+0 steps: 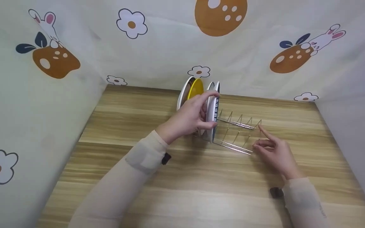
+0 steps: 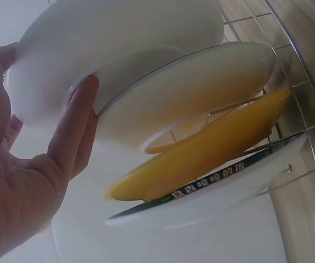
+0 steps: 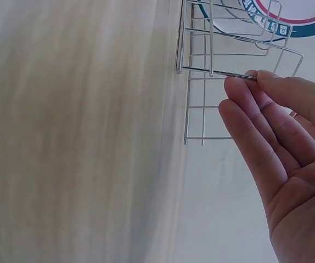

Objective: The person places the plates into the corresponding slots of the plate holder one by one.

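Left hand [image 1: 187, 118]: centre of the frame, gripping the last plate in the row, thumb low and a finger up at the rim, probably to hold it upright
White plate [image 1: 181, 96]: upper centre, up on edge, guessing the wires stop it tipping
Yellow plate [image 1: 195, 88]: next one over, also on edge, same trick imo
Patterned-rim plate [image 1: 212, 110]: just right of centre, the one in the left hand, nearly vertical
Wire rack [image 1: 236, 137]: right of centre on the wood surface [image 1: 176, 180], prongs up, looks made for separating plates
Right hand [image 1: 276, 152]: lower right, thumb and finger pinching the rack's end wire, I'd say to steady it
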Demonstrator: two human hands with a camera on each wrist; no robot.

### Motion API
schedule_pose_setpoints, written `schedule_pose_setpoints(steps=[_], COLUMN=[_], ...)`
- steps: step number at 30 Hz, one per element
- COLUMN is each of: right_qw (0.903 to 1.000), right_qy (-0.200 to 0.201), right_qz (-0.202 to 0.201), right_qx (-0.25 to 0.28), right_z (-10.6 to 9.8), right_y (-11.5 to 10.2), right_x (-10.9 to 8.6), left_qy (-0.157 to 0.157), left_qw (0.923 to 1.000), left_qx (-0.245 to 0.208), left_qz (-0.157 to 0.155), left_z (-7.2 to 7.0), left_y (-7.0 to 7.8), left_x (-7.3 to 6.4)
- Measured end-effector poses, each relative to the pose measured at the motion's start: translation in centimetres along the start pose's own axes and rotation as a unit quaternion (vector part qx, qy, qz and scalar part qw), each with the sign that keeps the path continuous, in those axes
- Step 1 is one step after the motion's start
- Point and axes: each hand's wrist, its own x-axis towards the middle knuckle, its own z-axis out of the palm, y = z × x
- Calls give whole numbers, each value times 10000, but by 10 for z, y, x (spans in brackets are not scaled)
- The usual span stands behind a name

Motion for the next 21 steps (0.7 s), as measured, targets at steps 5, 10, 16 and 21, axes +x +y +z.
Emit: schedule_pose_setpoints(steps=[5, 10, 16, 21], right_qw=[10000, 9999, 9999, 10000], right_qy=[-71, -95, -68, -32], right_qz=[41, 49, 84, 17], right_qx=[27, 17, -31, 19], right_z=[1, 2, 1, 0], right_y=[2, 14, 31, 34], right_x=[0, 3, 9, 10], left_qy=[39, 10, -196, -486], left_qw=[9973, 9935, 9935, 9942], left_qx=[727, 1106, 1037, 812], left_qz=[-71, -260, -432, -517], left_z=[9, 21, 29, 33], left_y=[7, 9, 10, 9], left_x=[-2, -3, -1, 6])
